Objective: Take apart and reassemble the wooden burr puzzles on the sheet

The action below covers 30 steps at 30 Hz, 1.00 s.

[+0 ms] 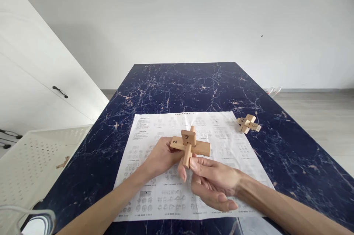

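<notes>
One wooden cross (pixel 188 150) | between both hands | left hand (pixel 163 155) grips 2-marked end (pixel 176 142) | right hand (pixel 212 176) holds near bar (pixel 187 159)

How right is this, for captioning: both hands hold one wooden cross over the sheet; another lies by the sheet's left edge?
Wrong side: the head view shows the second cross by the right edge of the sheet. The left hand and right hand do hold the first cross.
</notes>
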{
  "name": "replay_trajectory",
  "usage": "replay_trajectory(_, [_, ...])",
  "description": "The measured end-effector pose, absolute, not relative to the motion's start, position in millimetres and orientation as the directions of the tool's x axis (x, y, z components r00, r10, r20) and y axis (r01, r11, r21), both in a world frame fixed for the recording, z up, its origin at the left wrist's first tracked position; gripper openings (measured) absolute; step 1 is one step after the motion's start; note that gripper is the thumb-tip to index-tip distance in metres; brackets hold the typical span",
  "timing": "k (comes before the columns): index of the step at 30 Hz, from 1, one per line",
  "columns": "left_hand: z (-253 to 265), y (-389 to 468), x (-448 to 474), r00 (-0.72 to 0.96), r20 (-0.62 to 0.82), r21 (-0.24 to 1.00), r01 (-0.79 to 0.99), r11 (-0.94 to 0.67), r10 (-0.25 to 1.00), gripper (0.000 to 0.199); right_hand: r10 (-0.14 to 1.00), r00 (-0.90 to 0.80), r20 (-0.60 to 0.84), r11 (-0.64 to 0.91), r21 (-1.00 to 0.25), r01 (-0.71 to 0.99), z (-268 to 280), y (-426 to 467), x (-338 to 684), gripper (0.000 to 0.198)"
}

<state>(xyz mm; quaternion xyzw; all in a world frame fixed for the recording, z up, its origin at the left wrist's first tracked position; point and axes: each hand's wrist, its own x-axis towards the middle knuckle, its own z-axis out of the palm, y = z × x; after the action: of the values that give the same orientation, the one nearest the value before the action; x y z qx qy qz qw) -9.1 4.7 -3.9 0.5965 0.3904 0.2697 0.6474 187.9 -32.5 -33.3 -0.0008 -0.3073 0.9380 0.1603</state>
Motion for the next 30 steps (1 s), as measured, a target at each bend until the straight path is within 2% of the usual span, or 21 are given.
replay_trajectory(3, [-2.8,2.5,-8.6,0.542,-0.136,0.989,0.129,0.078,0.829,0.024,0.329,-0.936,0.127,-0.753,-0.562,-0.342,-34.3,-32.8,185.1,0.034])
replay_trajectory(8, [-6.3,-0.9,-10.2,0.463,-0.017,0.963,0.245,-0.110,0.886,0.025,0.458,-0.881,0.119,-0.698,-0.566,-0.439,-37.1,-31.4,180.6,0.034])
replay_trajectory(13, [-13.9,-1.4,-14.1,0.450,0.126,0.912,0.299,-0.282,0.884,0.030,0.474,-0.872,0.121,-0.702,-0.546,-0.457,-36.8,-31.6,180.2,0.031])
replay_trajectory(21, [-16.1,1.3,-15.5,0.457,0.112,0.891,0.348,-0.293,0.882,0.033,0.499,-0.862,0.089,-0.688,-0.565,-0.457,-32.7,-32.5,182.0,0.029])
replay_trajectory(30, [-13.3,1.3,-14.6,0.471,0.123,0.907,0.304,-0.291,0.874,0.029,0.503,-0.863,0.059,-0.669,-0.605,-0.431,-31.8,-35.3,183.5,0.032])
